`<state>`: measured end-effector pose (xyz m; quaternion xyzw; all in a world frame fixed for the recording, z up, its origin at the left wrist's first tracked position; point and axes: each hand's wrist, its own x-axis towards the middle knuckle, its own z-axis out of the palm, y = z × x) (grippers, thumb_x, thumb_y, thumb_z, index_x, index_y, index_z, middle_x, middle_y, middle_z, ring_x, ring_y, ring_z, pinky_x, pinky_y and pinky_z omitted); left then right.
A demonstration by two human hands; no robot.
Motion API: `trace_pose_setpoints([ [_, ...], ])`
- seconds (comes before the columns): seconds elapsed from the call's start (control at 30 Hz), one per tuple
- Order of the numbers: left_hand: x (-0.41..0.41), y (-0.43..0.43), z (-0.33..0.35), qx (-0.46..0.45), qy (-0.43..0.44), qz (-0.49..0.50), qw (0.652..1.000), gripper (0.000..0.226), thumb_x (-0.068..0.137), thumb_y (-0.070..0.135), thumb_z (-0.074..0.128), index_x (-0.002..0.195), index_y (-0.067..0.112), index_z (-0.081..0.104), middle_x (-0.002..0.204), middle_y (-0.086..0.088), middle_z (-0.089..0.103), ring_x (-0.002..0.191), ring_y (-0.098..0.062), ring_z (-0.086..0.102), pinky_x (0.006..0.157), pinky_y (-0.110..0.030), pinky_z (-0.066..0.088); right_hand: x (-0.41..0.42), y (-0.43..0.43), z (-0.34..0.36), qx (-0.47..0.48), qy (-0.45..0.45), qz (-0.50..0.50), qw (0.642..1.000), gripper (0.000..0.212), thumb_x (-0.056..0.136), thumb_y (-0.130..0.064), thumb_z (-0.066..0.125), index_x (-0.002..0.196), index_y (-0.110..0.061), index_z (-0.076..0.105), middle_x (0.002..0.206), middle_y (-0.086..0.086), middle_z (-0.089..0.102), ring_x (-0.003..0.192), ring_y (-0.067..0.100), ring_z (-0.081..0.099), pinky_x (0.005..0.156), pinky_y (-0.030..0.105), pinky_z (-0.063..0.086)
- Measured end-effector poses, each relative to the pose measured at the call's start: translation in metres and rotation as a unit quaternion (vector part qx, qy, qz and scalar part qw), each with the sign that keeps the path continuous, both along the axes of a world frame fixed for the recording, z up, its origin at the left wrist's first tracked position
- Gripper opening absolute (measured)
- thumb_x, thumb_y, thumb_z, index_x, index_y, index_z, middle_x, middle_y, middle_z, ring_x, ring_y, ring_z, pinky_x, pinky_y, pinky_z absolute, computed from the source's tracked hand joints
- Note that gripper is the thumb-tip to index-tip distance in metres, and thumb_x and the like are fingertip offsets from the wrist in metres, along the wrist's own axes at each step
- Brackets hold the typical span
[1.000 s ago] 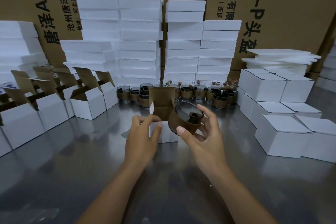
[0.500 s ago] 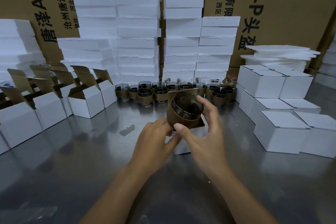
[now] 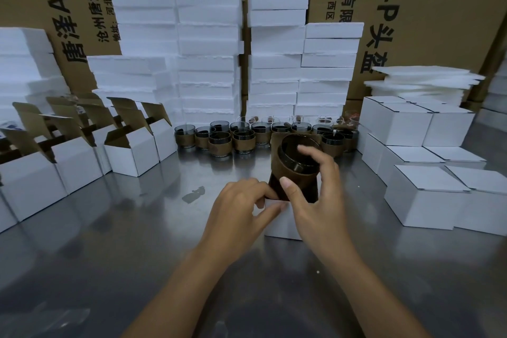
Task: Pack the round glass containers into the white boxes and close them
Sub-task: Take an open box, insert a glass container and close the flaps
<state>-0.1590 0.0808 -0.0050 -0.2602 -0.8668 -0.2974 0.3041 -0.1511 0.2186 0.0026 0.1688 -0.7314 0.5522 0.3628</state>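
Observation:
My right hand (image 3: 315,200) grips a round glass container (image 3: 295,162) with a brown sleeve, tilted with its mouth toward the camera, at the opening of a small white box (image 3: 279,223). My left hand (image 3: 241,208) holds the box's left front edge, thumb pressed on its white front. The box's brown lid flap (image 3: 277,138) stands up behind the glass. A row of several more glass containers (image 3: 241,137) stands on the metal table behind.
Open white boxes (image 3: 131,151) with raised brown flaps line the left side. Closed white boxes (image 3: 428,195) are stacked at the right. Tall stacks of white foam (image 3: 208,49) and big cardboard cartons (image 3: 428,22) stand at the back. The steel table (image 3: 109,241) spreads in front.
My right hand has tipped the glass container further and lowered it to the box opening. The box and both hands have shifted slightly right and nearer.

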Motion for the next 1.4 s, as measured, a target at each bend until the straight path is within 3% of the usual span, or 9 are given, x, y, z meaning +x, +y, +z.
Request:
trace_pose_setpoints([
  [0.13,0.000,-0.001,0.000,0.007,0.007,0.003,1.000,0.012,0.082,0.034,0.066,0.078,0.023,0.061,0.069,0.009,0.054,0.067,-0.007,0.047,0.071,-0.022,0.039,0.000,0.002,-0.004,0.088,-0.017,-0.053,0.995,0.039,0.081,-0.016,0.067,0.090,-0.044,0.041,0.108,-0.018,0.037,0.101,0.000,0.044,0.082,0.026,0.047],
  [0.4,-0.001,-0.001,-0.001,0.009,0.017,0.012,1.000,0.014,0.081,0.031,0.065,0.076,0.020,0.059,0.066,0.007,0.053,0.064,-0.009,0.048,0.068,-0.025,0.039,0.004,0.004,0.002,0.150,-0.031,-0.088,0.984,0.030,0.080,-0.026,0.070,0.083,-0.027,0.040,0.112,-0.007,0.041,0.109,0.024,0.047,0.088,0.047,0.044],
  [0.57,-0.003,-0.001,-0.001,0.011,0.020,0.008,1.000,0.012,0.080,0.028,0.068,0.076,0.023,0.057,0.066,0.012,0.049,0.070,-0.009,0.045,0.069,-0.022,0.038,0.002,0.006,-0.002,0.185,-0.068,-0.079,0.977,0.019,0.084,-0.027,0.063,0.085,-0.028,0.044,0.137,-0.002,0.037,0.124,0.025,0.039,0.098,0.045,0.039],
  [0.77,-0.003,-0.002,-0.002,0.008,0.026,0.015,1.000,0.016,0.079,0.033,0.069,0.074,0.027,0.054,0.065,0.014,0.046,0.064,-0.008,0.043,0.066,-0.017,0.034,-0.002,0.008,-0.007,0.238,-0.082,-0.082,0.964,0.012,0.092,-0.029,0.052,0.083,-0.024,0.046,0.143,-0.003,0.033,0.127,0.017,0.031,0.100,0.035,0.029],
  [0.97,-0.007,-0.007,-0.004,0.001,0.010,0.003,1.000,0.016,0.082,0.040,0.065,0.076,0.028,0.056,0.067,0.012,0.049,0.068,-0.008,0.046,0.074,-0.016,0.034,-0.002,0.015,-0.008,0.361,-0.039,-0.131,0.922,0.043,0.096,-0.038,0.028,0.079,-0.016,0.061,0.146,0.004,0.037,0.135,0.015,0.028,0.113,0.044,0.013],
  [1.07,-0.008,-0.008,-0.003,0.001,0.004,-0.004,1.000,0.014,0.083,0.047,0.060,0.087,0.034,0.059,0.069,0.013,0.052,0.070,-0.006,0.050,0.071,-0.019,0.037,-0.002,0.011,-0.005,0.268,-0.036,-0.125,0.955,0.033,0.095,-0.034,0.032,0.090,-0.019,0.061,0.143,0.001,0.038,0.132,0.011,0.029,0.109,0.039,0.024],
  [1.23,-0.006,-0.003,0.002,0.165,-0.058,-0.034,0.984,0.028,0.088,0.049,0.049,0.114,0.054,0.043,0.075,0.009,0.054,0.076,-0.007,0.055,0.067,-0.016,0.044,-0.004,0.001,-0.003,-0.052,-0.037,-0.105,0.992,0.018,0.096,-0.020,0.039,0.109,-0.029,0.047,0.120,-0.005,0.047,0.109,-0.010,0.041,0.085,-0.002,0.027],
  [1.33,-0.007,0.002,0.001,0.257,-0.135,-0.030,0.957,0.032,0.093,0.033,0.051,0.122,0.041,0.040,0.083,0.014,0.054,0.079,0.006,0.054,0.067,-0.004,0.041,-0.012,0.003,-0.004,-0.186,-0.162,-0.061,0.967,0.028,0.096,-0.011,0.046,0.119,-0.028,0.045,0.122,-0.006,0.049,0.108,0.003,0.046,0.077,0.003,0.032],
  [1.4,-0.011,0.004,0.000,0.285,-0.216,-0.015,0.934,0.040,0.092,0.035,0.050,0.130,0.029,0.037,0.090,0.014,0.051,0.079,0.010,0.053,0.062,0.002,0.037,-0.015,0.003,-0.006,-0.206,-0.224,-0.022,0.952,0.037,0.094,-0.012,0.050,0.128,-0.023,0.043,0.123,-0.004,0.050,0.109,0.008,0.049,0.079,0.011,0.036],
])
